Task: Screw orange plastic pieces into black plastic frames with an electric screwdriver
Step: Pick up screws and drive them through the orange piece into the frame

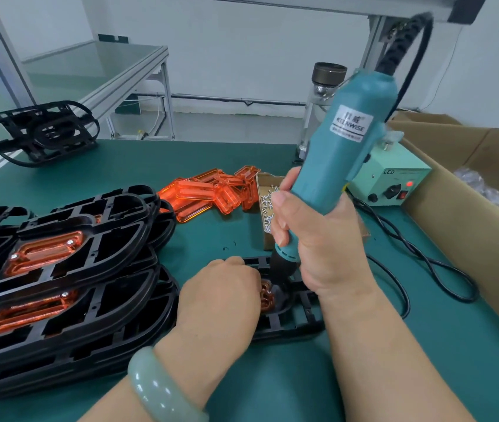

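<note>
The step in hand is driving a screw. The right hand wraps firmly round the electric screwdriver, tip down at the orange piece seated in the black frame on the green surface. The left hand curls over that piece, apparently steadying it, though its fingertips are hidden. The next move likely calls for a straight downward press, with the bit square on the screw.

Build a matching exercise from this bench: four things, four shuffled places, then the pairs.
Things
1. electric screwdriver
2. loose orange pieces
3. screws
4. green bangle

Places
A. in the small cardboard box
B. round the left wrist
C. gripped by the right hand
D. heaped on the green mat

Pairs: 1-C, 2-D, 3-A, 4-B
</note>
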`<state>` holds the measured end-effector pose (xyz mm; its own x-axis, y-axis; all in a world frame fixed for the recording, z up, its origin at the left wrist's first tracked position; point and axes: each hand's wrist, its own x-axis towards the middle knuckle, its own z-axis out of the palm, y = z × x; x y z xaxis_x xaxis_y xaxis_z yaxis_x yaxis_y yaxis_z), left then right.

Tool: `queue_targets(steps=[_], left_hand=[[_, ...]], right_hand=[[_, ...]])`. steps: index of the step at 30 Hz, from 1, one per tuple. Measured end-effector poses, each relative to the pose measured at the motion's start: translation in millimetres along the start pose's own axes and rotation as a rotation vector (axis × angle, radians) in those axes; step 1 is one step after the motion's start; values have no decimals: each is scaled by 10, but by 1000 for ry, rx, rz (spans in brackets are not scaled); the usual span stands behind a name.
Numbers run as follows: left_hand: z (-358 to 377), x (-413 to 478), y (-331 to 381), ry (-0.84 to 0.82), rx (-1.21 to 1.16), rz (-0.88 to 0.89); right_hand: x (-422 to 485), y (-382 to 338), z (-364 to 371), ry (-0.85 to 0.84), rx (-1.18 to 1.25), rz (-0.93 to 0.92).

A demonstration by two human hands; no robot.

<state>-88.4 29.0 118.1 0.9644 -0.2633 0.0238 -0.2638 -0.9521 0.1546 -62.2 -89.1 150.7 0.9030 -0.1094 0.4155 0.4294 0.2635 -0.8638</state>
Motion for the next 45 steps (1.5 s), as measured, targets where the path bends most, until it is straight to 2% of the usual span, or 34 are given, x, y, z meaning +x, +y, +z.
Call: queue_targets(steps=[7, 14, 20, 25, 31, 35, 39, 45], left_hand=[[-6, 5, -4, -15, -3, 10], [-47, -13, 2, -12, -4, 17], [-70, 11, 8, -20, 25, 24], [-105, 43, 19, -28, 51, -1], [-244, 303, 78, 141, -120, 19], [-281, 655, 174, 190, -165, 81], [-239, 1049, 316, 135, -105, 190], [-195, 1338, 339, -58, 48, 276]], right_hand=[[20, 35, -172, 85, 160, 40], [47, 1, -269, 180, 362, -25], [107, -16, -413, 346, 384, -24], [116, 17, -420, 356, 359, -4], [127, 24, -423, 371, 313, 17], [136, 29, -426, 388, 301, 25], [142, 45, -420, 406, 322, 37], [158, 90, -406, 416, 295, 82]])
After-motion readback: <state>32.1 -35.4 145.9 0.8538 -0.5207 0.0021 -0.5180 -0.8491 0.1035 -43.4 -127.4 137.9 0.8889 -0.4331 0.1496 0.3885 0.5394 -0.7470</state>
